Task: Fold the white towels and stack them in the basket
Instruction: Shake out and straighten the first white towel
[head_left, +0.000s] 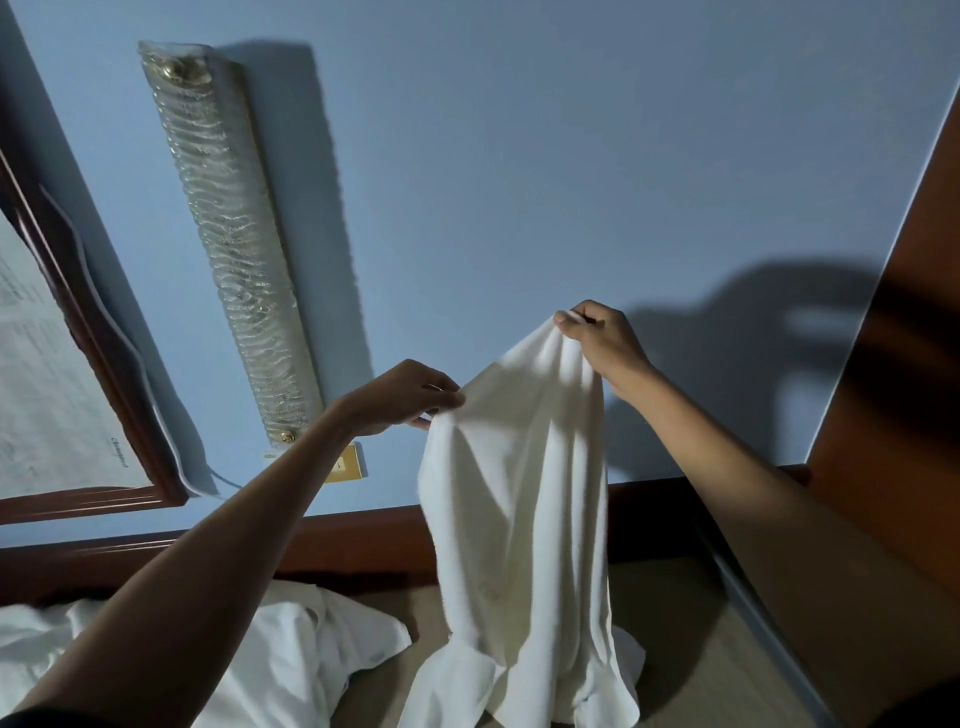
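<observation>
A white towel (519, 519) hangs lengthwise in front of the blue wall, its lower end draping onto the beige surface (691, 613). My right hand (597, 338) pinches its top edge, raised highest. My left hand (400, 397) pinches the same top edge lower and to the left. A crumpled heap of white towels (296, 660) lies at the lower left, partly hidden by my left forearm. No basket is in view.
A ribbed glass wall lamp (234, 244) slants down the blue wall. A dark wooden frame (104, 364) sits at the left, a brown wooden panel (898, 338) at the right, and a dark wooden ledge (363, 535) runs behind the surface.
</observation>
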